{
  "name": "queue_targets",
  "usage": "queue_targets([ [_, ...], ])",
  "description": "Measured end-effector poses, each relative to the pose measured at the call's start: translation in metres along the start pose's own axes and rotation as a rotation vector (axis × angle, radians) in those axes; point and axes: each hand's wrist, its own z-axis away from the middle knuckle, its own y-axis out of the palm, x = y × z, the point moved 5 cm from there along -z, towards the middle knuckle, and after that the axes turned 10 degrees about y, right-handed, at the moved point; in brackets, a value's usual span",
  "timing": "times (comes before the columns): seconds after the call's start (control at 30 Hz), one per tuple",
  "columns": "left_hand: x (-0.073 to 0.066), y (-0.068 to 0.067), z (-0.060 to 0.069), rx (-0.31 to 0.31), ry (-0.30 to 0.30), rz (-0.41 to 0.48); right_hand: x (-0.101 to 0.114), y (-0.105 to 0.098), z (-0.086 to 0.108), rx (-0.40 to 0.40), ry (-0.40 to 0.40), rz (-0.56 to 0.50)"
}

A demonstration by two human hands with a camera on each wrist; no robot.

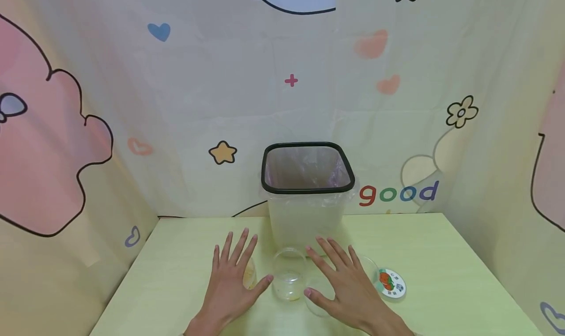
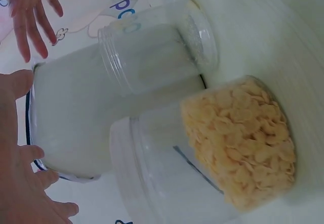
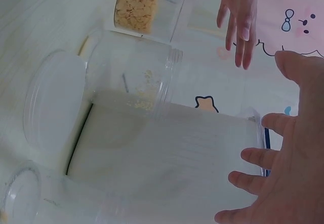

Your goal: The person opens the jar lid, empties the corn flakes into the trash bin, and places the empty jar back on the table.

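Note:
Above the table, my left hand [image 1: 234, 284] is spread over a lidded jar of yellow flakes [image 1: 249, 274], which shows whole flakes [image 2: 243, 143] in the left wrist view. My right hand [image 1: 353, 289], fingers also spread, hovers over the right side and holds nothing. Between the hands an uncapped clear jar [image 1: 289, 277] stands upright, with some crumbs inside [image 3: 144, 90]. A white round lid [image 3: 55, 102] lies beside it. Another clear jar [image 3: 66, 198] is partly hidden behind my right hand in the head view.
A pale bin [image 1: 304, 218] with a black rim and a clear bag liner stands at the back middle of the table [image 1: 423, 247]. A round disc with a red fruit picture [image 1: 392, 283] lies at the right. Printed cloth [image 1: 212, 81] hangs behind and at both sides.

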Motion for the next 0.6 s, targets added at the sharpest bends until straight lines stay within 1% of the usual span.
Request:
queue_targets([
  [0.13,0.01,0.001,0.005,-0.013,-0.05,0.059,0.001,0.001,-0.001,0.013,0.012,-0.006],
  [0.27,0.02,0.003,0.01,-0.035,-0.087,0.133,0.001,0.001,-0.001,0.025,0.022,-0.006],
  [0.33,0.025,0.003,0.013,-0.046,-0.106,0.187,0.001,0.001,-0.001,0.028,0.024,-0.007],
  [0.4,0.031,0.005,0.017,-0.046,-0.141,0.255,0.001,0.002,-0.001,0.03,0.025,-0.005],
  [0.47,0.038,0.008,0.022,-0.034,-0.201,0.338,0.001,0.002,-0.001,0.03,0.025,-0.007],
  [0.53,0.045,0.012,0.028,-0.01,-0.276,0.425,0.001,0.002,0.0,0.034,0.026,-0.003],
  [0.6,0.052,0.017,0.034,0.021,-0.351,0.494,0.001,0.002,0.0,0.036,0.027,-0.005],
])
